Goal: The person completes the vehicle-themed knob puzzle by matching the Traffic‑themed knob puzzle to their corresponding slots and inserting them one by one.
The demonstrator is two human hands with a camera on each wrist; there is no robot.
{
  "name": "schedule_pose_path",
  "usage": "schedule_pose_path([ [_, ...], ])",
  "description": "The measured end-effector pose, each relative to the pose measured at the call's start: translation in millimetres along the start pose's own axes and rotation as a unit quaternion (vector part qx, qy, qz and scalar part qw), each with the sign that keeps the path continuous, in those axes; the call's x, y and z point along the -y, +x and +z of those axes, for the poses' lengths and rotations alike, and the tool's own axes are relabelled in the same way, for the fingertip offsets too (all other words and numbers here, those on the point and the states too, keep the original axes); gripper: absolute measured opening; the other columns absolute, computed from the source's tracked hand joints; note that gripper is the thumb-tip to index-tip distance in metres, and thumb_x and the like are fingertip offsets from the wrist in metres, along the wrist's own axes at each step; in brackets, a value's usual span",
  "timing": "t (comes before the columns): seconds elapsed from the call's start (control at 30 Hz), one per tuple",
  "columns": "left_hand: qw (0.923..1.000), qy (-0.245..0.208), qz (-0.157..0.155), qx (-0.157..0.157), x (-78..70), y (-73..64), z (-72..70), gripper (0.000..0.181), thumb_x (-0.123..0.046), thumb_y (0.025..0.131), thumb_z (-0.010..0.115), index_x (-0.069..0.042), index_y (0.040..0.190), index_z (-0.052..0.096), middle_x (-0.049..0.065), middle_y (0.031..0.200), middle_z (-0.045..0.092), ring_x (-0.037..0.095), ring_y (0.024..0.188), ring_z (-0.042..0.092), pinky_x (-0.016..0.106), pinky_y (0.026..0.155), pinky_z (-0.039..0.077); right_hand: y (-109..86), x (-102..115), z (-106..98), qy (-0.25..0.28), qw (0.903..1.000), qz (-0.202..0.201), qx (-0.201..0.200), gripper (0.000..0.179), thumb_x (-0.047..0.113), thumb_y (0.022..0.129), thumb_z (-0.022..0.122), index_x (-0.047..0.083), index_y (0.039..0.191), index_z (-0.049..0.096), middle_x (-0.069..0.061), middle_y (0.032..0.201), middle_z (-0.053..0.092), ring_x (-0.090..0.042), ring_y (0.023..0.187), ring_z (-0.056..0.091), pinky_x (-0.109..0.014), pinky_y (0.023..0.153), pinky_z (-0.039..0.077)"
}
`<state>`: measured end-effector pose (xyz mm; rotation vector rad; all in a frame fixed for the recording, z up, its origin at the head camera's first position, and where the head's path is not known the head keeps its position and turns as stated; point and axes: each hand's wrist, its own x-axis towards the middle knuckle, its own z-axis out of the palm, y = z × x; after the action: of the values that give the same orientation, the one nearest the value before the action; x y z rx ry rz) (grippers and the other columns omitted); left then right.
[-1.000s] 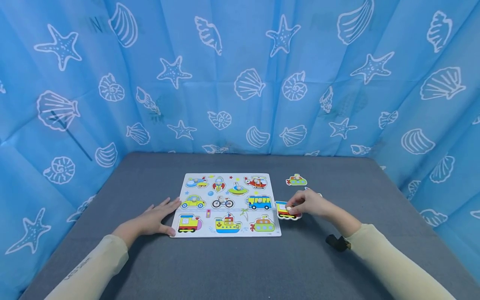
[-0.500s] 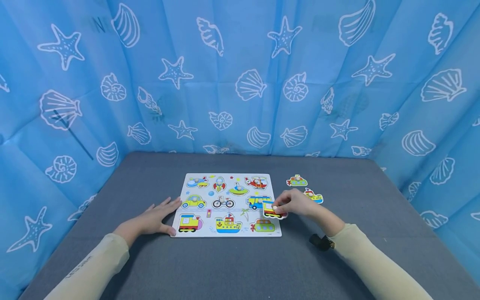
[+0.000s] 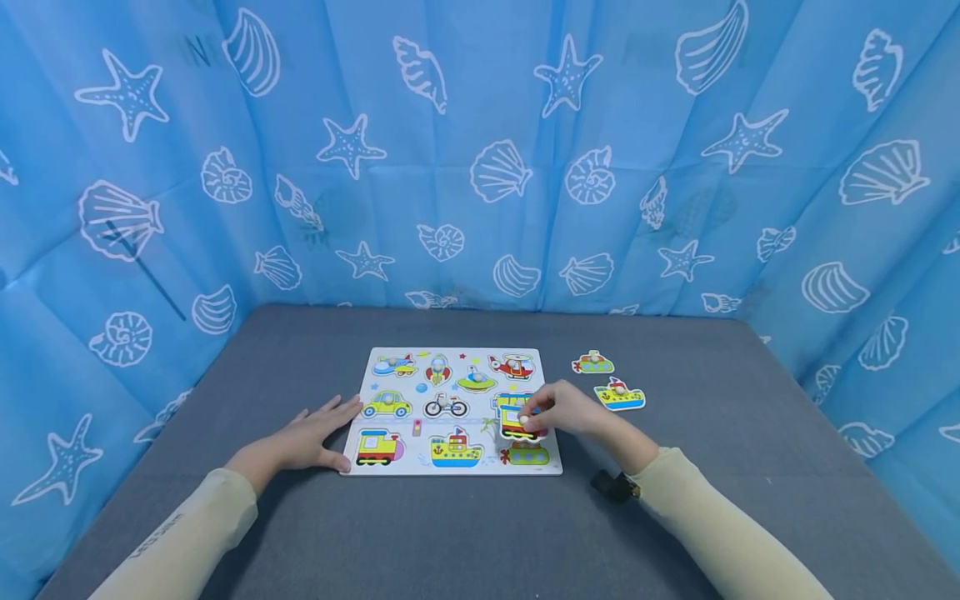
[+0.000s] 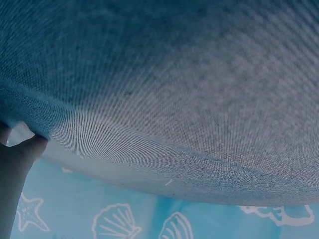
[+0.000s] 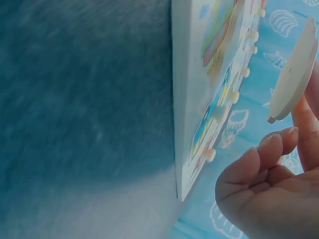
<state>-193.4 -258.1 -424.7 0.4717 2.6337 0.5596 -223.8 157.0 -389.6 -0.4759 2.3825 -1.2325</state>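
Note:
A white puzzle board (image 3: 468, 422) printed with vehicles lies on the grey table. My right hand (image 3: 558, 408) pinches the knob of a train puzzle piece (image 3: 517, 427) and holds it above the board's right side, partly over the bus and submarine pictures. From the right wrist view, the piece (image 5: 295, 74) is seen edge-on, raised off the board, near my curled fingers. My left hand (image 3: 318, 435) rests at the board's left edge with its fingers spread. A train-shaped recess (image 3: 378, 447) shows at the board's lower left.
Right of the board lie a submarine piece (image 3: 592, 362) and a boat piece (image 3: 620, 395). Several knobbed pieces, among them a car (image 3: 386, 404) and a helicopter (image 3: 513, 367), sit in the board. A blue shell-patterned curtain (image 3: 480, 167) hangs behind the table.
My right hand has lifted the train piece from beside the board and carried it left over the board. The boat piece is uncovered now. My left hand stays in place.

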Motion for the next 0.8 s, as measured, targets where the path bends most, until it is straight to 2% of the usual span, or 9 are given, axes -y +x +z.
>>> schedule_pose_path([
  [0.17,0.9999,-0.002,0.012,-0.007,-3.0,-3.2,-1.4,0.108,-0.054,0.076,0.075,-0.004,0.154,0.021,0.021,0.158,0.019,0.046,0.144,0.008,0.07,0.107,0.005,3.6,6,8,0.008,0.9999,0.009,-0.007,0.011,0.006,0.087,0.072,-0.002,0.094,0.073,-0.004,0.086,0.063,-0.015,0.071,0.056,-0.033,0.067,0.049],
  [0.4,0.9999,-0.001,0.01,-0.005,-2.5,-2.5,-0.5,0.108,-0.055,0.076,0.074,-0.005,0.155,0.02,0.02,0.159,0.018,0.045,0.144,0.008,0.07,0.107,0.005,8.7,12,16,0.015,0.9998,0.007,-0.005,0.01,0.006,0.087,0.072,-0.002,0.093,0.073,-0.003,0.081,0.064,-0.014,0.07,0.056,-0.035,0.067,0.049],
  [0.8,0.9999,-0.009,0.009,-0.002,-4.6,-4.3,-1.6,0.107,-0.053,0.076,0.076,-0.005,0.154,0.02,0.02,0.159,0.018,0.045,0.144,0.007,0.07,0.107,0.004,16.2,22,29,0.013,0.9999,0.007,0.009,0.008,0.007,0.087,0.072,0.0,0.092,0.073,-0.002,0.079,0.064,-0.014,0.07,0.055,-0.03,0.066,0.047],
])
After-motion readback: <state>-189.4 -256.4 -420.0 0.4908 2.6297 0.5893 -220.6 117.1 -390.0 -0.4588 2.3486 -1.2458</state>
